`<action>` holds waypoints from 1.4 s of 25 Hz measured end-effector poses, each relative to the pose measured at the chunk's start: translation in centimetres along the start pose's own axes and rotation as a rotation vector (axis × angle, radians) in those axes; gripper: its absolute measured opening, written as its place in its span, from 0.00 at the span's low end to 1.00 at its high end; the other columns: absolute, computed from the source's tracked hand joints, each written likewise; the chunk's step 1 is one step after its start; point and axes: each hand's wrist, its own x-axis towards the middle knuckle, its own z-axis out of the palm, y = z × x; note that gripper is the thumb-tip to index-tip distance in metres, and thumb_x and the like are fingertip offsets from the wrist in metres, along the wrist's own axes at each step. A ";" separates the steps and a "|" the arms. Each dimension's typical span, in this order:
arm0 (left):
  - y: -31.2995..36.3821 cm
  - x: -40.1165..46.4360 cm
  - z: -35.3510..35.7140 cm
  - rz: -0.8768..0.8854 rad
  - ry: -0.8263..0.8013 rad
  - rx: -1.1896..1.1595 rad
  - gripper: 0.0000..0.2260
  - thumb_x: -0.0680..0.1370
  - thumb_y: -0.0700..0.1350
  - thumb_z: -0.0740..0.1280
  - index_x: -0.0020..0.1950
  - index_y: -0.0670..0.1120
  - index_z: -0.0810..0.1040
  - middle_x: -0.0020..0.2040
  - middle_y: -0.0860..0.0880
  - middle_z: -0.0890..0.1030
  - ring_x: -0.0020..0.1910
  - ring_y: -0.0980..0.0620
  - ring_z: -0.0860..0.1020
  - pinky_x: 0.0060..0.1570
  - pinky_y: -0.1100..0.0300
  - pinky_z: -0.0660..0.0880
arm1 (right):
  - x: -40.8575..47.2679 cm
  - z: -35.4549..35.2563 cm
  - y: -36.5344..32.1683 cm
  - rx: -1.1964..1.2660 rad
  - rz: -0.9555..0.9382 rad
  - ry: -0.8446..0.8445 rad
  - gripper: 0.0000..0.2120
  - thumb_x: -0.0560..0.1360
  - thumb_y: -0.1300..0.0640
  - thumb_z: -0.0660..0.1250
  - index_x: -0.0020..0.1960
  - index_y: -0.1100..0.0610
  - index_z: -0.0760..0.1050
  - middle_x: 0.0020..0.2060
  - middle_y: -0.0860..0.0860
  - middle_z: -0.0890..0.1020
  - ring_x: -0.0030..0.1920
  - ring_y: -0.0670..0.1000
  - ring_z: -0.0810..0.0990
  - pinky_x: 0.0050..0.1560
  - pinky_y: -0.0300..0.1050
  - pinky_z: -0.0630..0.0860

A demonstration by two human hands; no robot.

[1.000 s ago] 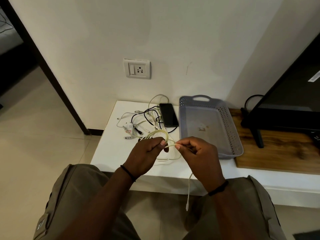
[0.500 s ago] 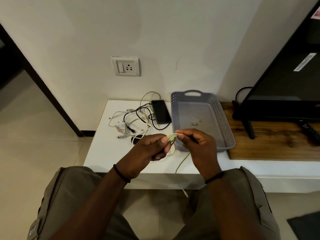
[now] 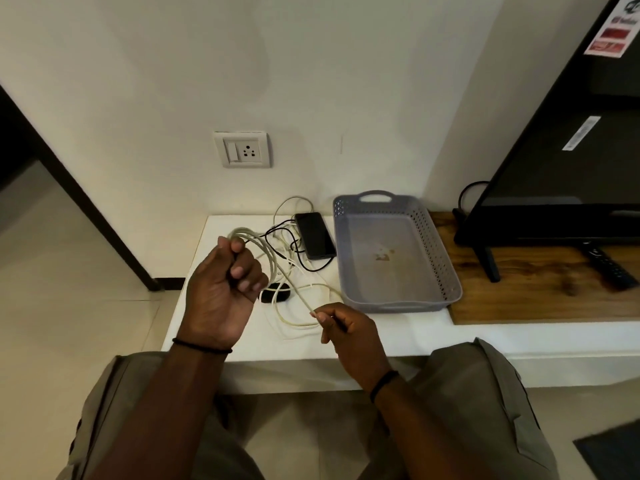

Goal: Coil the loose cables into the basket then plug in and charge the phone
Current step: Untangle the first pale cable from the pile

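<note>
My left hand (image 3: 223, 289) is raised over the white shelf and grips several loops of a pale cable (image 3: 266, 252). A taut strand of that cable runs down to my right hand (image 3: 346, 329), which pinches it near the shelf's front edge. More white and black cables (image 3: 294, 268) lie tangled on the shelf behind my hands. A black phone (image 3: 315, 235) lies flat beside the tangle. The grey perforated basket (image 3: 446, 268) sits to the right of the phone with no cables in it.
A wall socket with a switch (image 3: 242, 149) is mounted above the white shelf (image 3: 415, 327). A small black object (image 3: 275, 294) lies among the cables. A television (image 3: 568, 161) on a stand and a remote (image 3: 609, 268) occupy the wooden board at right.
My hands have moved apart: the left rose and swung left with the cable loops, the right dropped toward the shelf edge, drawing a strand taut. The dangling cable end is gone from below the shelf.
</note>
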 end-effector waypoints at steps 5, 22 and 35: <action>-2.0 0.0 -0.7 0.121 0.139 0.307 0.14 0.84 0.48 0.55 0.43 0.45 0.74 0.30 0.50 0.74 0.29 0.52 0.71 0.32 0.61 0.68 | -0.3 1.1 -2.1 -0.248 -0.129 -0.157 0.09 0.79 0.51 0.65 0.55 0.51 0.81 0.43 0.39 0.81 0.43 0.41 0.79 0.47 0.35 0.76; -6.6 -0.6 -2.8 0.146 -0.213 1.524 0.14 0.82 0.52 0.58 0.39 0.51 0.76 0.28 0.56 0.71 0.32 0.61 0.73 0.33 0.66 0.63 | 1.2 -3.7 -4.9 -0.489 -0.305 -0.086 0.05 0.72 0.50 0.74 0.46 0.49 0.83 0.40 0.40 0.81 0.42 0.40 0.78 0.43 0.30 0.73; -4.5 -1.7 0.4 -0.271 -0.476 1.014 0.21 0.83 0.52 0.57 0.35 0.41 0.73 0.26 0.50 0.66 0.25 0.55 0.63 0.29 0.68 0.62 | 2.2 -6.3 -3.1 -0.358 -0.407 0.286 0.06 0.74 0.57 0.73 0.51 0.54 0.84 0.43 0.47 0.84 0.45 0.40 0.80 0.51 0.27 0.72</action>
